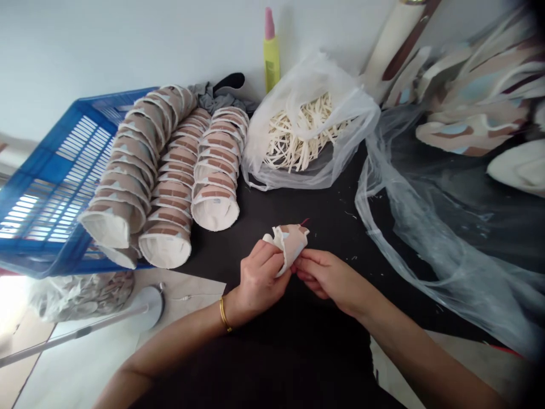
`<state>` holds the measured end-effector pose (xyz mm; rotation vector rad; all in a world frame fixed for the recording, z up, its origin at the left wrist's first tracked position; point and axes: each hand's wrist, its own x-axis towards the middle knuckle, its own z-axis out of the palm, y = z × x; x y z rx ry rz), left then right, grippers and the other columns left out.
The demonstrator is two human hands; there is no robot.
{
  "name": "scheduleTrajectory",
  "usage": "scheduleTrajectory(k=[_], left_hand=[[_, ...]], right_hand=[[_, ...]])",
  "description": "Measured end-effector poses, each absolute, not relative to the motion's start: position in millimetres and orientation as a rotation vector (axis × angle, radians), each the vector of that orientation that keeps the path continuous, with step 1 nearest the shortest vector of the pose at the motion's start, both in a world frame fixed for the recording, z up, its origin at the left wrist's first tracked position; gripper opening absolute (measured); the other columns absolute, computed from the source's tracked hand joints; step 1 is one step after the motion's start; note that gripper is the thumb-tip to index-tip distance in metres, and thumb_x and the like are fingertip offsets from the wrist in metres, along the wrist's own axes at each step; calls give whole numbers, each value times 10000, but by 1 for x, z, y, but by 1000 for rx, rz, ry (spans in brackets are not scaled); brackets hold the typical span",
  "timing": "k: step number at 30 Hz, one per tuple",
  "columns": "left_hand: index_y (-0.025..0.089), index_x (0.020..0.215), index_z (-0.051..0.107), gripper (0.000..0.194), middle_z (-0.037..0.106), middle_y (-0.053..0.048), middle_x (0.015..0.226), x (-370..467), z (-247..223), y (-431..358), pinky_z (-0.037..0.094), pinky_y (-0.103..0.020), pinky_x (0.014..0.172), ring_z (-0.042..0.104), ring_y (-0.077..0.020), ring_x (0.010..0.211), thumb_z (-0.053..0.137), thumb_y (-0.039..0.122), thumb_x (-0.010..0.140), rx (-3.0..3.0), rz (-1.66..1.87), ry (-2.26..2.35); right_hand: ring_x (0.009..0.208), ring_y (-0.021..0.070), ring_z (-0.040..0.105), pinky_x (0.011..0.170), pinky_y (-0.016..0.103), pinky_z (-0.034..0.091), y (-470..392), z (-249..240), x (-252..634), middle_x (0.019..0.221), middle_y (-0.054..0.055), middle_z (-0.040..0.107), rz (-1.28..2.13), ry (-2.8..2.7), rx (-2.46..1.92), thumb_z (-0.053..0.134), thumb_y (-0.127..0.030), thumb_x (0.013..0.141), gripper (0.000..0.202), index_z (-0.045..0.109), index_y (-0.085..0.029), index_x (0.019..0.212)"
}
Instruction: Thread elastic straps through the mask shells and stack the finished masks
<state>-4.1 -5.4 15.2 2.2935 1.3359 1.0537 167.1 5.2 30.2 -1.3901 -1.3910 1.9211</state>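
A small fabric piece (293,241), pinkish beige with brown and pale blue patches and a white edge, is held over the black table. My left hand (261,275) has its fingers wrapped round the left side of the piece. At its lower right edge, my right hand (321,275) is closed, with thumb and fingertips pinched together; whatever lies between them is too small to make out. A short red thread (305,221) sticks up from the top of the piece.
Stacked fabric cups (215,170) stand in rows at the left, partly in a blue crate (55,187). Behind my hands, a clear bag (353,122) holds cream strips. A yellow bottle (271,62) stands by the wall. Plastic sheeting (409,227) and more fabric pieces (472,128) lie right.
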Motion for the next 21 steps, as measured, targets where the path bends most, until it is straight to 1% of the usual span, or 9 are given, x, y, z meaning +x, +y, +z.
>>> scheduleTrajectory(k=[1,2,4,6,8,10,13,17,21], left_hand=[[200,708,615,189,635,-47,760,-4,15,-6,467,-289,674,541,-173,763,585,101,867,2282,1058,1335],[198,705,610,197,630,-46,755,-4,16,-7,463,-287,673,538,-172,761,581,99,872,2253,1064,1331],[197,713,618,207,623,-38,733,-5,19,-5,455,-284,673,534,-166,749,567,106,892,2153,1048,1313],[194,719,630,201,608,-23,706,-8,22,0,446,-278,663,532,-156,727,578,147,908,1973,1015,1362],[188,751,644,161,594,-4,690,-12,23,8,438,-264,618,520,-135,668,617,224,905,1663,1021,1495],[173,802,660,153,607,4,706,-17,23,16,431,-241,550,507,-112,610,680,311,866,1265,1058,1531],[148,917,689,302,653,-6,758,-18,20,24,426,-211,463,534,-103,586,787,384,756,822,998,1275],[132,921,676,358,644,3,725,-9,15,20,408,-182,395,532,-85,536,836,370,708,602,854,1067],[135,929,669,359,633,12,709,0,9,12,384,-165,362,520,-75,505,841,354,703,549,820,1054]], right_hand=[[407,92,301,396,235,204,8,28,167,553,-73,388,2013,-1325,-1380,409,-374,962,267,507,-223,764],[412,93,307,401,235,204,9,28,167,559,-71,390,2008,-1343,-1378,404,-377,964,271,505,-222,767],[501,118,459,471,247,314,8,30,166,628,-24,510,1744,-1612,-1413,399,-322,968,256,524,-211,775],[632,168,591,573,287,390,4,37,169,741,37,627,1330,-1950,-1501,384,-240,963,244,559,-199,798],[662,194,637,597,306,402,-1,45,175,780,50,673,1098,-2166,-1537,378,-200,961,252,589,-200,823],[665,191,655,607,303,421,-2,50,183,797,38,701,993,-2173,-1521,410,-224,973,241,630,-210,876],[759,189,680,693,300,457,7,49,189,902,47,741,812,-1983,-1513,490,-276,972,210,688,-215,1001],[731,166,653,661,273,420,22,38,183,863,20,742,900,-1952,-1509,540,-244,937,209,744,-235,978],[581,131,554,562,256,334,25,27,179,630,-9,634,1059,-1949,-1513,545,-244,899,220,716,-203,767]])
